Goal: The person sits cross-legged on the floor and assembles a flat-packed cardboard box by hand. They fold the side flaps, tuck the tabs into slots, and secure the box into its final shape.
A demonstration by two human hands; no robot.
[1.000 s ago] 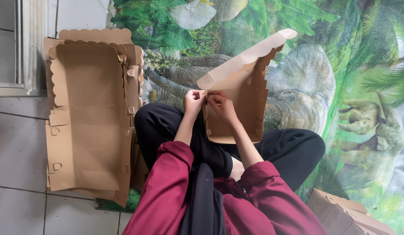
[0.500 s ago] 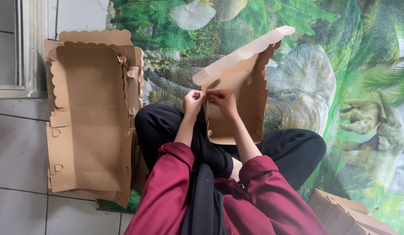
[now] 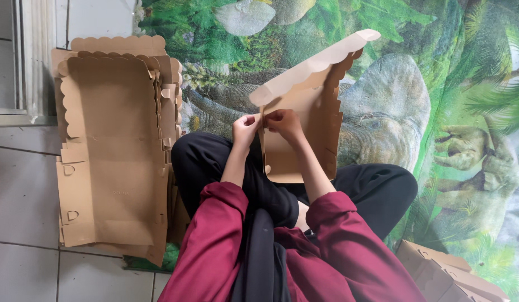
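The left hand (image 3: 245, 127) and the right hand (image 3: 284, 121) meet at the left edge of a half-folded brown cardboard box (image 3: 304, 120), each pinching that edge between thumb and fingertips, the knuckles almost touching. The box stands tilted above the person's crossed legs in black trousers (image 3: 214, 162), its scalloped flap (image 3: 312, 64) lifted up and away to the right (the far end pale in the light). To the left a stack of flat box blanks (image 3: 111, 151) lies on the tiled floor (image 3: 19, 196), partly over the green printed mat (image 3: 438, 112), and more folded cardboard (image 3: 446, 274) sits at the near right.
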